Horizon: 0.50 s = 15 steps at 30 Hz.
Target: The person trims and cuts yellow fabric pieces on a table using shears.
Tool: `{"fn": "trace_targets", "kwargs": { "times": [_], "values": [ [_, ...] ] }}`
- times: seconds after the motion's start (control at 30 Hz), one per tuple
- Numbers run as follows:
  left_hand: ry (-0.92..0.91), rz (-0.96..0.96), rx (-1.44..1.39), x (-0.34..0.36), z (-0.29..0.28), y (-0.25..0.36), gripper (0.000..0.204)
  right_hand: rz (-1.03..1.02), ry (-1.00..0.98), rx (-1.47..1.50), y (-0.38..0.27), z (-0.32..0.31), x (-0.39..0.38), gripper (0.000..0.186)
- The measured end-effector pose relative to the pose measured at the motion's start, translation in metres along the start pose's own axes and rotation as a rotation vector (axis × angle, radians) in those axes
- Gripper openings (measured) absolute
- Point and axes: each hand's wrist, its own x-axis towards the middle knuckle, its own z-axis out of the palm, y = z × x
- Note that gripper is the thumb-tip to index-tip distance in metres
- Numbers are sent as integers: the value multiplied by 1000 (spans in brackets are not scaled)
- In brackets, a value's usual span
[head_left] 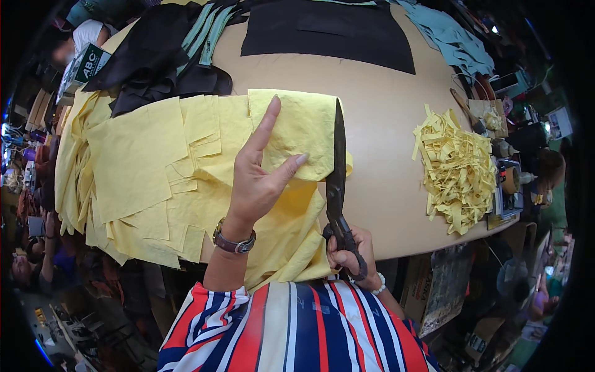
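Note:
My left hand [255,183] lies on a folded piece of yellow fabric [310,127], index finger and thumb stretched apart and pressing on it; the other fingers are mostly hidden. Large dark shears [336,189] are gripped by the handles in my right hand [362,245]. Their long blades point away from me along the right edge of the folded piece. From here I cannot tell whether the blades are parted. More yellow cloth [285,235] hangs in folds below, over the table's near edge. Left of my hand lie overlapping stacks of cut yellow pieces [133,161].
A heap of thin yellow scraps [458,170] sits on the table [381,118] at the right. Black fabric [152,56] with mint strips [214,31] covers the far left, and a black panel [328,34] lies far centre. Light blue cloth [455,40] is piled far right.

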Motion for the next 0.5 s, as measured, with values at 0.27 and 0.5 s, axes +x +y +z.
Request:
{"fn": "trace_targets", "kwargs": {
  "times": [0.27, 0.5],
  "values": [
    [-54, 36, 91, -7, -4, -2, 73, -60, 36, 45, -1, 6, 7, 33],
    [-52, 83, 146, -6, -5, -4, 74, -23, 51, 52, -4, 9, 5, 27]
  ]
}}
